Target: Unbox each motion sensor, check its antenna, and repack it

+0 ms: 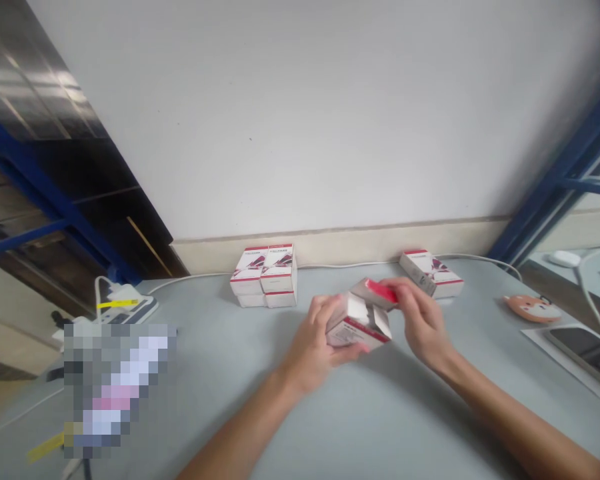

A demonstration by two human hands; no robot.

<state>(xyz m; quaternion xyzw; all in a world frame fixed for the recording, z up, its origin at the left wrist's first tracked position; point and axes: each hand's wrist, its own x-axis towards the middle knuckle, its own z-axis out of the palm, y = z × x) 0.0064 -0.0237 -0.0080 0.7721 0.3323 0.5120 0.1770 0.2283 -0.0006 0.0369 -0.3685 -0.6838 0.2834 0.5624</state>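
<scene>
My left hand (313,350) grips a white carton with red trim (359,327) from the side, above the grey tabletop (380,427). My right hand (420,320) has its fingers on a second white carton with a bright red end (373,293), which leans against the top of the first. Both cartons are held together in mid-air. Behind them stands a block of similar cartons (263,275), stacked two high and two wide. A further carton (431,273) lies at the back right, just beyond my right hand.
A white cable (475,257) runs along the wall's skirting. On the right are an orange fox-shaped pad (533,309) and a phone (587,353) on a white sheet. A pixelated object (117,390) and a white device (127,308) sit at the left. Blue frames stand on both sides.
</scene>
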